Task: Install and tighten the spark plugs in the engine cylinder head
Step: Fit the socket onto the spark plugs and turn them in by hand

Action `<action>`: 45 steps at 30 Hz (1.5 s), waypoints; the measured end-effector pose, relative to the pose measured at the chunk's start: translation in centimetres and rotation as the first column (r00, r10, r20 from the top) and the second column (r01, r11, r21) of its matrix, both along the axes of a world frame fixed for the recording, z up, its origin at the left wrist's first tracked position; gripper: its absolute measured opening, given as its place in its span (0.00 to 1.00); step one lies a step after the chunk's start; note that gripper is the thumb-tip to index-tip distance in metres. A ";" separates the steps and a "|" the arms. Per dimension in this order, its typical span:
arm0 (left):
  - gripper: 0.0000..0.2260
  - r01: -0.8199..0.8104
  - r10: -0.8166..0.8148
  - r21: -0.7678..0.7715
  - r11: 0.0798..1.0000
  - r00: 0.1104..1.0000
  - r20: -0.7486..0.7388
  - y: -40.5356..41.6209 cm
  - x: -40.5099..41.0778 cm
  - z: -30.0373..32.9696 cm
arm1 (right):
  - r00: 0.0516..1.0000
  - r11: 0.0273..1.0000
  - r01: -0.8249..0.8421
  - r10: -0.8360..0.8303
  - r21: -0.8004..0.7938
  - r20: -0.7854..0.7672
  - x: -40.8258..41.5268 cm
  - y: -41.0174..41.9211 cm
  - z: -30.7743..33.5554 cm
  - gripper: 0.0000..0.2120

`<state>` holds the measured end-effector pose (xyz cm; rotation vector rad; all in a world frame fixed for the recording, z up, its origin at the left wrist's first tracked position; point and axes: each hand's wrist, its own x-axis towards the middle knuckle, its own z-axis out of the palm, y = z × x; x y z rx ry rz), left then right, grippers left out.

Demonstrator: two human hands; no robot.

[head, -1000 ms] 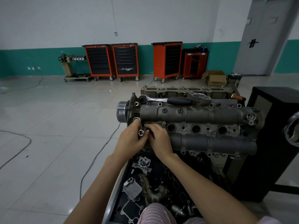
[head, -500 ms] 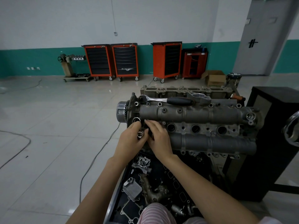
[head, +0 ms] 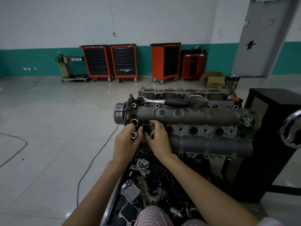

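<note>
Orange tool carts behind, our left hand holds the socket while our right hand, fingers curled, should seat the plug squarely in the mid-frame well.

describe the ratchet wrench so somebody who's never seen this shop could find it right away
Start at the grey engine cylinder head on the stand in the middle of the floor. Along its far top edge lies the ratchet wrench, chrome head toward the pulley end, black handle pointing right. It is the only shiny, black-gripped tool lying on the casting.
</note>
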<state>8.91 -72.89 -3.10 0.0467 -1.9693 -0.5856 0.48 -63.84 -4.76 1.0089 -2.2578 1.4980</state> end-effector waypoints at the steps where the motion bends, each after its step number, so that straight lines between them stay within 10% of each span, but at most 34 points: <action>1: 0.15 0.000 -0.002 -0.054 0.999 1.000 -0.021 0.2 0.1 0.2 | 1.000 1.000 0.000 0.000 -0.001 0.001 0.0 0.0 -0.1 0.19; 30: 0.18 -0.036 0.080 0.131 0.991 0.933 -0.350 1.0 2.1 3.3 | 1.000 0.999 -0.015 0.014 0.039 0.023 -0.8 0.0 -0.2 0.16; 41: 0.17 0.002 0.222 0.490 0.872 0.890 -0.399 0.6 2.6 3.3 | 0.999 0.997 -0.048 0.047 0.065 0.016 -0.5 0.1 0.1 0.16; 45: 0.16 -0.007 0.144 0.348 0.937 0.919 -0.367 1.4 2.1 2.9 | 0.997 0.991 -0.053 0.059 0.121 -0.049 -0.3 0.0 0.0 0.15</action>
